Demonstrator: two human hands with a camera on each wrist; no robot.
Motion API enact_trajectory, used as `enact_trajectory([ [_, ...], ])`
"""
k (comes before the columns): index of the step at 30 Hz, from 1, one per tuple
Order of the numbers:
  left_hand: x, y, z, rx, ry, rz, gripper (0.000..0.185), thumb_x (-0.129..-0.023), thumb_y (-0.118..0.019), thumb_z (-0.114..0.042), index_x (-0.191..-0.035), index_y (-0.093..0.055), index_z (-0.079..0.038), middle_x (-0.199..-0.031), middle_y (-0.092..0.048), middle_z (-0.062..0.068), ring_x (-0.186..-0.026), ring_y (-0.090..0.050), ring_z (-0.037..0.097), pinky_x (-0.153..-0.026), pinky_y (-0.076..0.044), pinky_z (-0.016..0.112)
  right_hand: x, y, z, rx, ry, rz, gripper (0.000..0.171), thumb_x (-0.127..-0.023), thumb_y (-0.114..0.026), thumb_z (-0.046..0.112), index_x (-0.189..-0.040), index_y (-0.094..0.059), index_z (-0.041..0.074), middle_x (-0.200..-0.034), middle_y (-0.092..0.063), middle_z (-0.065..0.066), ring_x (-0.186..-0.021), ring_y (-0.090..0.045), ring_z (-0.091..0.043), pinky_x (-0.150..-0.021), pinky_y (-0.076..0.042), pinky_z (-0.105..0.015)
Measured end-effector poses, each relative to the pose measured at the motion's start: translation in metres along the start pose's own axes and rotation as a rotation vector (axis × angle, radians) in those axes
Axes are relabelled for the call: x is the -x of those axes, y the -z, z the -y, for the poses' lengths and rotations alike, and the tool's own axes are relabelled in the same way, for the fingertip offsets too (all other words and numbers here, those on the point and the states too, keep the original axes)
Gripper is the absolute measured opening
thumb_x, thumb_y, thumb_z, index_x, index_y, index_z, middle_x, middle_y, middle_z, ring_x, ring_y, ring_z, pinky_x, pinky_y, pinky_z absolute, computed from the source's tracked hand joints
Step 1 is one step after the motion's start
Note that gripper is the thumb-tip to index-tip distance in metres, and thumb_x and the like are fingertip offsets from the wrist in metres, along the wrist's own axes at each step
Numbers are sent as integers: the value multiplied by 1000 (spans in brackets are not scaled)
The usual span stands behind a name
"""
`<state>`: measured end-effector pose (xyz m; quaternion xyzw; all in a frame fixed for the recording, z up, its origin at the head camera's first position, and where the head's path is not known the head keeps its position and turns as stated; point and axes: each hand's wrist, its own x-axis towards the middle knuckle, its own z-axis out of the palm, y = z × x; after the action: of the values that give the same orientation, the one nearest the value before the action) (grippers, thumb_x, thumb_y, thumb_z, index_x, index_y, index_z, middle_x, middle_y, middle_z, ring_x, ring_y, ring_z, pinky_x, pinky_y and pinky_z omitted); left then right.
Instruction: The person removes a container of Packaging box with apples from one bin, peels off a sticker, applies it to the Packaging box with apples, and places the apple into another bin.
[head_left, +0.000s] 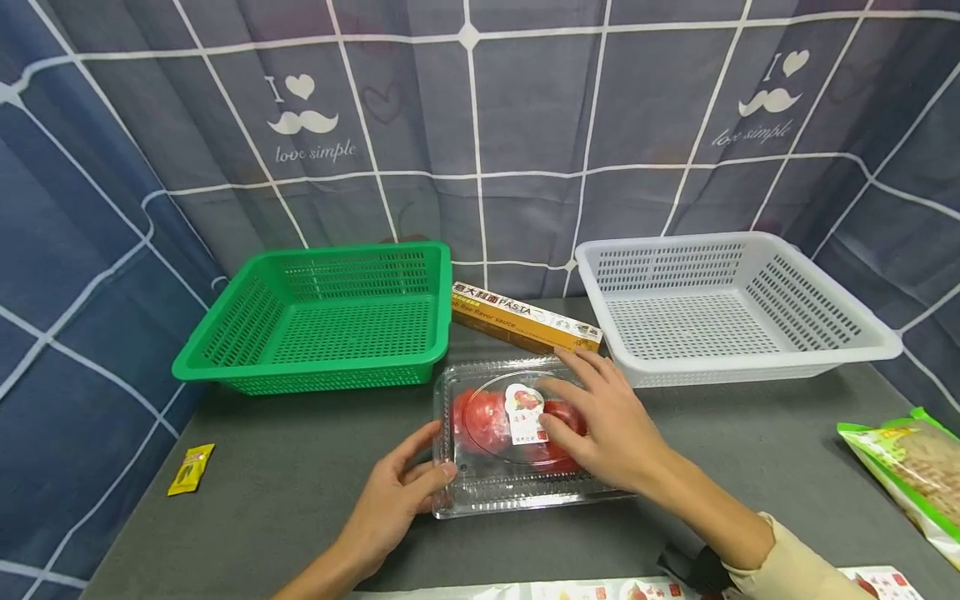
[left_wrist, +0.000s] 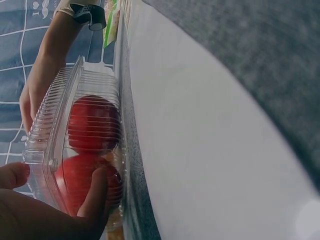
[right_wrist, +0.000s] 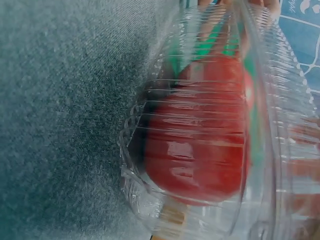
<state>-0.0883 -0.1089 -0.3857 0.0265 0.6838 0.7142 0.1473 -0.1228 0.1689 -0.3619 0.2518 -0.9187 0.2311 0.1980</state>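
Note:
A clear plastic clamshell box lies on the grey table with its lid down. Red tomatoes show through its ribbed side. On the lid sits a white sticker with a red fruit picture. My left hand grips the box's left end, thumb at the lid rim and a finger along the side wall. Over the right half of the lid lies my right hand, fingers spread and loosely bent, thumb tip at the sticker's right edge. That hand covers part of the tomatoes in the head view.
Behind stand a green basket at left and a white basket at right, with a pasta box between. A yellow packet lies left, a green-edged bag right. A printed sticker sheet runs along the front.

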Motion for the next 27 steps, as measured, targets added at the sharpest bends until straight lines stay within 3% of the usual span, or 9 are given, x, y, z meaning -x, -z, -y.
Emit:
enact_trajectory([
  [6, 6, -3, 7, -3, 25, 19, 69, -94, -68, -18, -150, -33, 0, -149, -38, 25, -113, -61, 26, -78, -56, 35, 19, 16, -2, -123, -95, -188, 40, -87, -72, 13, -126, -66, 7, -142, -51, -12, -121, -53, -33, -94, -44, -58],
  [9, 8, -5, 9, 2, 33, 28, 71, -94, -68, -19, -151, -32, 2, -149, -38, 26, -112, -61, 26, -77, -56, 35, 29, 29, -7, -252, -227, -271, 40, -88, -70, 1, -127, -64, 4, -133, -55, -11, -111, -58, -27, -91, -50, -36],
  [12, 9, -5, 9, -5, 31, 19, 70, -94, -68, -19, -150, -32, 1, -150, -37, 26, -112, -61, 27, -77, -56, 35, 36, 42, -17, -392, -398, -331, 40, -91, -67, -1, -130, -62, 4, -123, -56, -6, -101, -61, -13, -82, -49, -15],
  [15, 7, -5, 7, -16, 14, -2, 68, -93, -69, -18, -150, -35, -1, -150, -36, 25, -114, -61, 28, -76, -56, 36, 37, 51, -32, -697, -577, -412, 39, -93, -65, 0, -131, -59, 6, -112, -51, -9, -92, -64, -9, -77, -53, -18],
  [19, 3, -4, 3, -35, -3, -23, 66, -92, -69, -18, -149, -38, -4, -150, -38, 23, -113, -61, 29, -76, -57, 37, 40, 64, -57, -1139, -782, -522, 48, -94, -65, 2, -138, -48, 11, -110, -40, -12, -87, -63, -14, -77, -56, -29],
  [23, 0, -3, 0, -62, -9, -31, 64, -91, -69, -18, -148, -40, -7, -149, -41, 20, -110, -62, 28, -74, -56, 38, 42, 70, -75, -1265, -939, -546, 66, -95, -66, 9, -150, -32, 21, -122, -37, -6, -96, -55, -16, -78, -56, -33],
  [27, -4, -3, -3, -88, -18, -47, 62, -92, -68, -22, -146, -42, -11, -150, -39, 18, -112, -60, 29, -73, -56, 41, 38, 69, -87, -1320, -1028, -628, 68, -94, -67, 9, -148, -30, 27, -129, -36, 0, -105, -44, -18, -76, -57, -35],
])
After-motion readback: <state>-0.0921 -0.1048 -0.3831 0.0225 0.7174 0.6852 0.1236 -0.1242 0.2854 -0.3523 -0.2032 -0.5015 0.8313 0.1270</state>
